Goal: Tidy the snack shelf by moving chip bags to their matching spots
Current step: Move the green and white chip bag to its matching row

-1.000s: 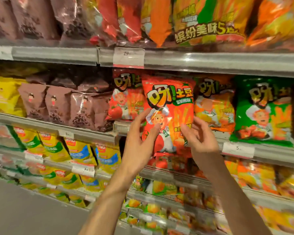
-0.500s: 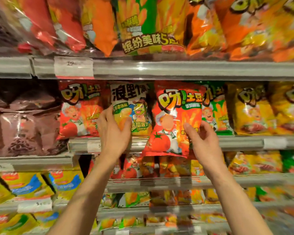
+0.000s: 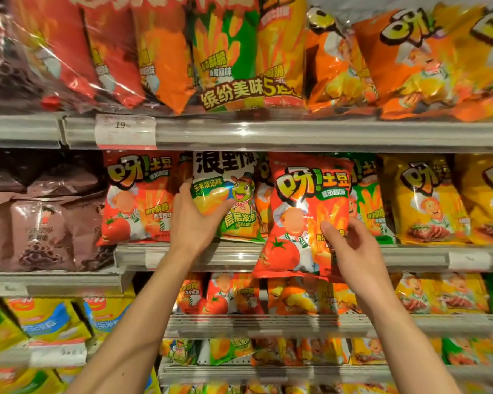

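Observation:
My right hand [image 3: 350,251] grips a red tomato-flavour chip bag [image 3: 302,217] by its lower right side and holds it upright in front of the middle shelf [image 3: 410,258]. My left hand [image 3: 195,220] grips a white and green corn-flavour bag [image 3: 231,200] that stands on that shelf, thumb across its front. This bag sits between a matching red tomato bag [image 3: 138,194] on its left and the held bag. Behind the held bag, an orange bag and a green bag [image 3: 367,200] are partly hidden.
Yellow bags [image 3: 427,197] fill the shelf to the right, brown bags [image 3: 40,223] to the left. Large multipacks [image 3: 239,58] crowd the shelf above. The lower shelves carry red, orange, yellow and green bags [image 3: 231,294]. A price tag [image 3: 125,130] hangs on the upper rail.
The view has swung right and closer. My left hand left the red bag and took hold of the white and green bag. My right hand kept the red bag, shifted slightly right.

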